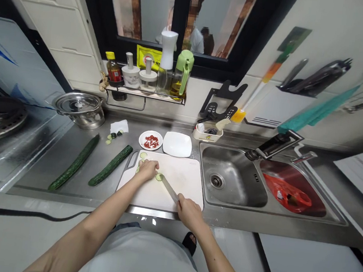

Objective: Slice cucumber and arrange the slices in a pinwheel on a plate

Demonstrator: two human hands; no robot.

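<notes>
My right hand (189, 211) grips the handle of a kitchen knife (169, 189). Its blade slants up and left over the white cutting board (187, 171). By the tip lies a round cucumber slice (159, 177). My left hand (147, 169) is low over the board's left part with its fingers bent down and closed; what is under them is hidden. More pale green slices (143, 155) show at its far and left sides. Two whole cucumbers, one nearer (111, 165) and one farther left (75, 163), lie on the steel counter.
Behind the board stand a plate of small red pieces (151, 141) and a white square plate (177, 144). Cucumber scraps (112, 136) lie near a paper (119, 126). A lidded pot (84, 109) is back left, the double sink (234, 177) right. Bottles fill a wall rack (145, 93).
</notes>
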